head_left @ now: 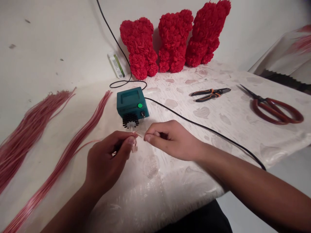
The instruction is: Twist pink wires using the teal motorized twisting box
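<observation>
My left hand (109, 158) pinches a small pale plastic connector (134, 148) between thumb and fingers, and its lower end shows below my fingertips. A thin pinkish-red wire (139, 134) runs from it toward my right hand (170, 140), whose thumb and index finger are closed at the wire's end. My fingertips partly hide the connector and wire. Just behind both hands stands a teal plastic box (132, 103) with a green button and a black finned heat sink (130, 120). Two loose bundles of long red wires (65, 161) lie left of my left hand.
Black cable (194, 123) runs from the box across the white patterned cloth to the table's right edge. Orange-black pliers (210, 94), red-handled scissors (274, 111), several red rose-covered bears (173, 42) and a small green-white box (116, 66) lie beyond.
</observation>
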Motion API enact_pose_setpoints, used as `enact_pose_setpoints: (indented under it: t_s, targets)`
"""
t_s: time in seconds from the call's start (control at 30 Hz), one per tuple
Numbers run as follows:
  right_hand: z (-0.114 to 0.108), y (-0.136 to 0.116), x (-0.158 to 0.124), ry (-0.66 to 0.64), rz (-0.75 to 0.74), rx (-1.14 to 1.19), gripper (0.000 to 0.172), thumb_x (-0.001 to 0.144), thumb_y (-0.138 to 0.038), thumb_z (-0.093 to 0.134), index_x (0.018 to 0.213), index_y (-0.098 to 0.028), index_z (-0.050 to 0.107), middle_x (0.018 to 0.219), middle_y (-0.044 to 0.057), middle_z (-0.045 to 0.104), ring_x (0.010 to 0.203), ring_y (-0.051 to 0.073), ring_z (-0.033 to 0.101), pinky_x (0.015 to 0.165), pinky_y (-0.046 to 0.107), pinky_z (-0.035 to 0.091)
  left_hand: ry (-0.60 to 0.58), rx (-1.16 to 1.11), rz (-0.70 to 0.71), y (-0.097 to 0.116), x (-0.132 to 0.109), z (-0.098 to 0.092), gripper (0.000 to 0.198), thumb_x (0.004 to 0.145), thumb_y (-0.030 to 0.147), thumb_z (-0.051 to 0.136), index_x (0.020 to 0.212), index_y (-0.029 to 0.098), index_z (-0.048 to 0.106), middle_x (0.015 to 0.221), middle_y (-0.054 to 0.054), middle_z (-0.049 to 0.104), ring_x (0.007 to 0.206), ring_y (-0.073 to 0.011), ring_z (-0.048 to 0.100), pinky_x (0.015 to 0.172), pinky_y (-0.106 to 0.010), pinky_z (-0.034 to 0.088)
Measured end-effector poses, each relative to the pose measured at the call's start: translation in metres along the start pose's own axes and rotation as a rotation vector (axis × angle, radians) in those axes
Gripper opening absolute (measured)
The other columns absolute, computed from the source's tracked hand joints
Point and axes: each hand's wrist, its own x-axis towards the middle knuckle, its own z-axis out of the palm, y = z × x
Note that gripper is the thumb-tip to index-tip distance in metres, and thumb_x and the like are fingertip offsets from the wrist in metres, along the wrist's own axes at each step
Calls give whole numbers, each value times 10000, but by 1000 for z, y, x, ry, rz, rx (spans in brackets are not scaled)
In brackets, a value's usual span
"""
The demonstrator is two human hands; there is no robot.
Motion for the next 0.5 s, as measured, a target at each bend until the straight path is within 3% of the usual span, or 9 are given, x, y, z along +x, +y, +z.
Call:
enact_pose_setpoints:
  t_s: [0.13,0.3,0.5]
  targets:
    - [2,0,-1,-25,8,2,214,945,-251,605,757,-151,626,611,-72,387,562,58,364,550,212,318,-38,-62,-43,5,0,-2,133,901,278,618,869,246,743,530,79,549,442,-68,421,445,-215,344]
    - [2,-2,-1,-16,25,-13,214,954,-265,595,774,-158,638,607,-69,382,560,63,365,541,214,313,-48,-206,-72,6,3,-3,138,897,254,618,864,219,748,565,57,595,451,-70,460,446,-206,387]
    - [2,2,-1,-8,59,-46,240,956,-307,586,759,-173,617,608,-64,402,559,70,365,521,216,296,-57,-374,-111,-15,19,-7,129,885,261,659,894,204,774,594,31,632,446,-65,464,416,-191,368]
